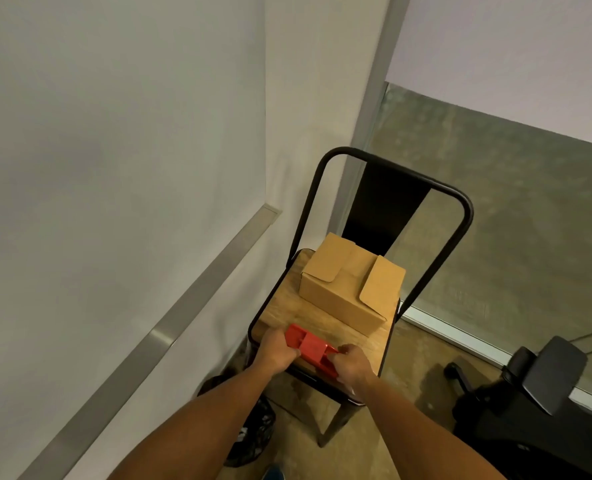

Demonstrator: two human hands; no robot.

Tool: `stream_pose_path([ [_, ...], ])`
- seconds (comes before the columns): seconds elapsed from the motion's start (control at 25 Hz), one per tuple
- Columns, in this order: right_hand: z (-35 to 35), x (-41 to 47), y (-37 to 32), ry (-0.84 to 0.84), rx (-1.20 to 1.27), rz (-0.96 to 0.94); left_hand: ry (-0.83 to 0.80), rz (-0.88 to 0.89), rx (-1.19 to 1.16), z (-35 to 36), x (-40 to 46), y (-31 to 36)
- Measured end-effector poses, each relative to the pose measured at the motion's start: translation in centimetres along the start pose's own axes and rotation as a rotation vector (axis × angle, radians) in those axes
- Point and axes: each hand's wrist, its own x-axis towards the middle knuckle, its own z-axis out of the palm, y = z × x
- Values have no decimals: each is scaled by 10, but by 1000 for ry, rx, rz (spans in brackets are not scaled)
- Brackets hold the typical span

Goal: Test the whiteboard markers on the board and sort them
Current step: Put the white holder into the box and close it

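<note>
**Both hands on a red holder at the chair's front edge**

Head view: a flat red plastic holder lies on the wooden seat of a black metal chair, close to the seat's front edge. Its long axis runs from the front left corner toward the right edge. A closed cardboard box sits behind it at the seat's back. A whiteboard with a metal tray rail fills the left; a dark office chair stands right on the concrete floor. The left hand curls round the holder's left end; the right hand pinches its right end.
</note>
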Motion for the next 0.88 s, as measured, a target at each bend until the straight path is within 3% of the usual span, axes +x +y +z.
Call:
stream_pose_path([
  [0.32,-1,-44,1,3,-121,-207,239,-103,-93,4,-55,-5],
  [0.68,12,-132,47,-66,-85,-542,647,-266,-306,20,-199,-26],
  [0.88,40,-201,72,-195,-174,-651,843,-327,-359,33,-298,-56],
])
